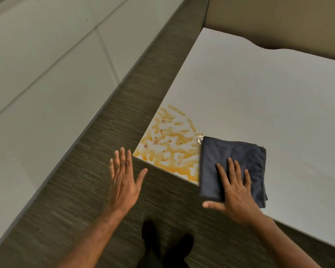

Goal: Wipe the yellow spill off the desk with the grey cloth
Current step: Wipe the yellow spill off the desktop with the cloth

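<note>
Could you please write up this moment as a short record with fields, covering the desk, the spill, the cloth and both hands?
desk: white top, spill at its near left corner
spill: yellow streaks with reddish specks, mostly unwiped
cloth: folded grey cloth, flat on the desk, its left edge at the spill's right side
right hand: pressed flat on the cloth
left hand: open, empty, off the desk over the floor

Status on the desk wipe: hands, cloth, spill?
Right hand flat on grey cloth, cloth at spill's right edge. Left hand open, off the desk. Yellow spill unwiped on the desk corner. Nothing in the way.
</note>
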